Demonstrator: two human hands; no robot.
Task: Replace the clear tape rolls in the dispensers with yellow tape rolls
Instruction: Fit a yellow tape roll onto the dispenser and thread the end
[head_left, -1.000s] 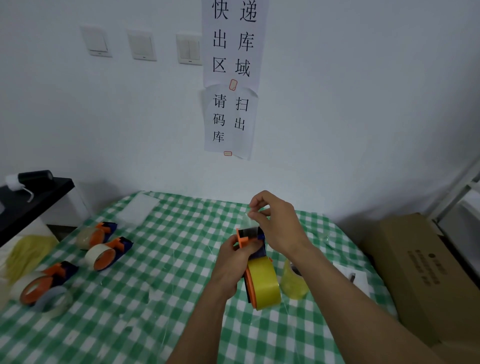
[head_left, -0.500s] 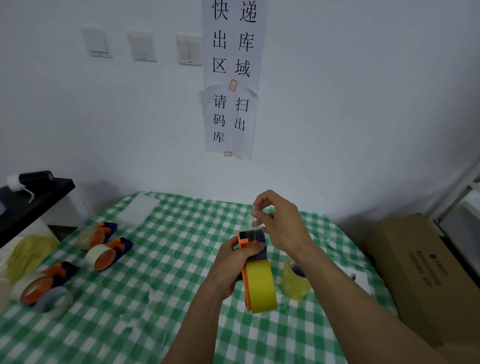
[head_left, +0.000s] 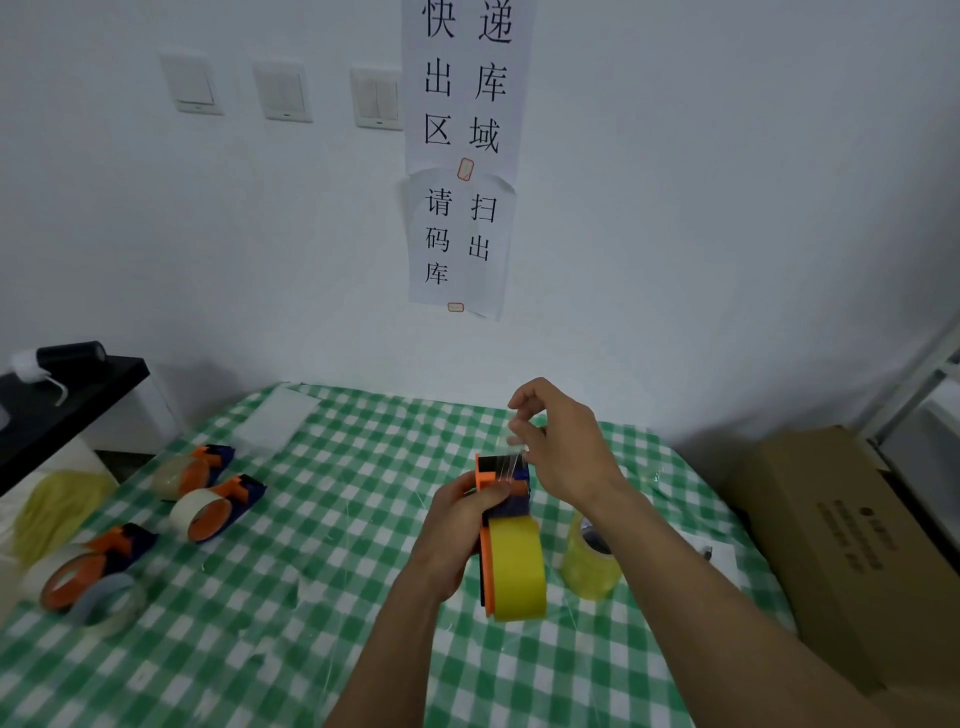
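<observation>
Left hand (head_left: 457, 525) grips orange-and-navy plastic tape dispenser (head_left: 503, 506) loaded with yellow tape roll (head_left: 519, 569), held above green-and-white checked tablecloth (head_left: 322, 561). Right hand (head_left: 563, 447) pinches thin tape end (head_left: 514, 452) at dispenser's top. Three clear-roll dispensers (head_left: 208, 506) lie far left; translucent yellow roll (head_left: 592, 564) stands just right.

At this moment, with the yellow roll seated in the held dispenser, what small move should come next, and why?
Probably draw the pinched tape end down over the dispenser's cutter edge and press it there. The right hand pinches a thin strip just above the dispenser mouth, the left hand grips the body, and the yellow tape roll is already mounted, so only threading seems left.
</observation>
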